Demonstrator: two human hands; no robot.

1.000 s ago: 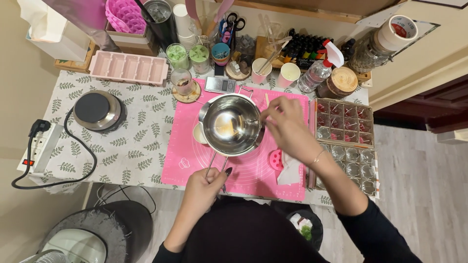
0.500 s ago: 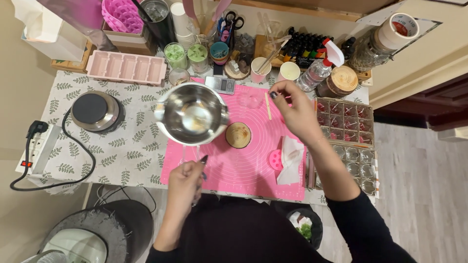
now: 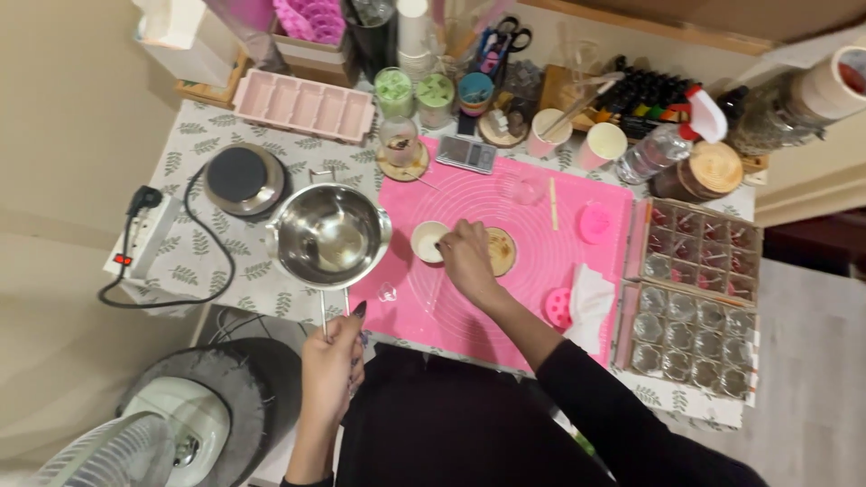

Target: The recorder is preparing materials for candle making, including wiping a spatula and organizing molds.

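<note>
Pot: a steel pouring pot (image 3: 328,236) with a thin handle, held level just above the left edge of the pink mat (image 3: 532,261) and the leaf-print cloth (image 3: 194,261). A pale pool of liquid, probably melted wax, sits in its bottom.
Left hand: the left hand (image 3: 330,365) is clenched round the end of the pot's handle, at the near table edge.
Right hand: the right hand (image 3: 467,259) rests on the mat with its fingers curled at the rim of a small white cup (image 3: 428,241); whether it pinches the cup or only steadies it cannot be told.
Beside the cup: a round cork coaster (image 3: 501,251) lies partly under the right hand, touching or nearly touching the cup.
Step in hand: judging by the layout, the pot is being carried between the cup and the hot plate (image 3: 242,178), which stands just behind it on the cloth; no pouring shows, as the pot is not tilted.
Next move calls for: a steady wrist on the long handle, a spout lined up over the small cup if a pour is meant, and the right hand keeping the cup from sliding.
Further out: a small digital scale (image 3: 465,154) at the back of the mat, a pink tray mould (image 3: 304,105) behind the hot plate, two boxes of small glass jars (image 3: 693,298) to the right, and a spray bottle (image 3: 663,149) near them.
Below the table: a fan (image 3: 162,433) stands on the floor by the left hand.
</note>
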